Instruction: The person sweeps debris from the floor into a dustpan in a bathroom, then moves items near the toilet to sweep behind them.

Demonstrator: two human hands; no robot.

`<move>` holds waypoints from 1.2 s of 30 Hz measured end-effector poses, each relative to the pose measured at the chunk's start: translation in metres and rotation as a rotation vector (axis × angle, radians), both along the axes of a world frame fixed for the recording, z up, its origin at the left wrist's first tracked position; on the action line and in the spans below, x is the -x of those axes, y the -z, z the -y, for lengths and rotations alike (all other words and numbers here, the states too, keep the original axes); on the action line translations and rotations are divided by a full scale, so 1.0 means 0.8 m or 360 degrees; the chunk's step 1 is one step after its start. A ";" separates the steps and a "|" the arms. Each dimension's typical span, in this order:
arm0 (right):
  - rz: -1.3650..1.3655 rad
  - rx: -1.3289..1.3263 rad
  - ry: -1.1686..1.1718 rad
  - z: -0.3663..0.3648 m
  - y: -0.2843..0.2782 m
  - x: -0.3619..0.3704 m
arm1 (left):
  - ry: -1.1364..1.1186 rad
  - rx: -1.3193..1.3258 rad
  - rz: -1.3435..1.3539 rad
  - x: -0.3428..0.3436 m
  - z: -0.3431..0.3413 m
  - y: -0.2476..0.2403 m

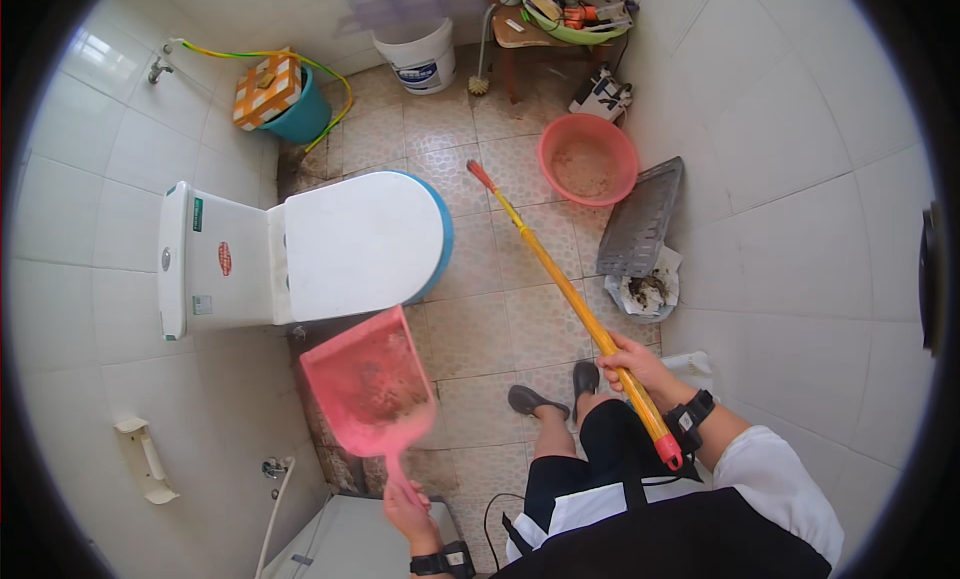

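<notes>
My left hand (408, 514) is closed around the short handle of a pink dustpan (370, 379). Dark dirt marks the dustpan's inside, and it is held beside the toilet's lower edge. My right hand (635, 367) grips a long yellow pole (572, 297) with a red hanging loop at its near end. A narrow red head (480, 173), whose kind I cannot make out, tips the pole over the tiled floor (470, 319). To the left stands a white toilet (365, 244) with its lid down.
A pink basin (588, 160), a grey plastic crate (640, 219) and a waste bin (643, 289) line the right wall. Farther off stand a white bucket (420, 61), a teal bucket (303, 119) with a hose, and a wooden stool (540, 37) carrying a green basin. A grey box (345, 544) is at lower left.
</notes>
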State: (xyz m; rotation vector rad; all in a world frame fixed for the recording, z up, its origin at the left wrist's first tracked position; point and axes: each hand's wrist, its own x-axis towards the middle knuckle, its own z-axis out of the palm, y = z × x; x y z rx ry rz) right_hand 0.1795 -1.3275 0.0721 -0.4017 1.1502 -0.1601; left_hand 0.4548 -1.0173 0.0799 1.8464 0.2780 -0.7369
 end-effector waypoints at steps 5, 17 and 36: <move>0.0077 0.0114 -0.0027 0.066 -0.012 -0.061 | 0.0015 -0.0012 -0.0092 -0.009 0.029 -0.014; -0.0120 0.0281 -0.0316 0.317 0.078 -0.189 | -0.0113 -0.0237 -0.0174 -0.031 0.253 0.002; -0.0035 0.1226 -0.1833 0.568 0.173 -0.268 | -0.0557 -0.0586 -0.0351 -0.055 0.525 -0.009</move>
